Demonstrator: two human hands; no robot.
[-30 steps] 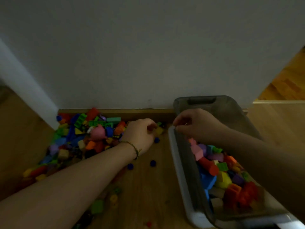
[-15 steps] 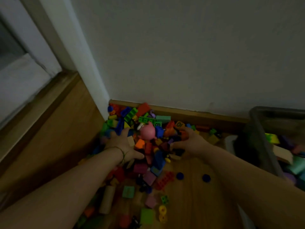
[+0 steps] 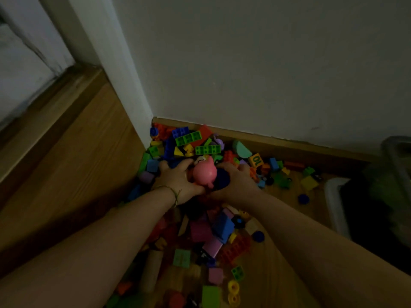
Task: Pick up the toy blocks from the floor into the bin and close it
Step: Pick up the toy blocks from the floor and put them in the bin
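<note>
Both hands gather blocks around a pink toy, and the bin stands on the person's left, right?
No: the bin stands on the person's right, per the head view. The left hand and right hand do gather blocks around the pink toy.

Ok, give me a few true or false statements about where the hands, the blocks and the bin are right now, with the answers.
1. The left grip and right grip clutch a clump of toy blocks with a pink toy between them. True.
2. The bin stands left of the pile. False: it is at the right edge of view.
3. A yellow block marked 10 lies near the baseboard. True.
4. The left wrist is bare. False: it wears a thin bracelet.
5. Only that clump remains on the floor. False: many blocks lie scattered there.
</note>
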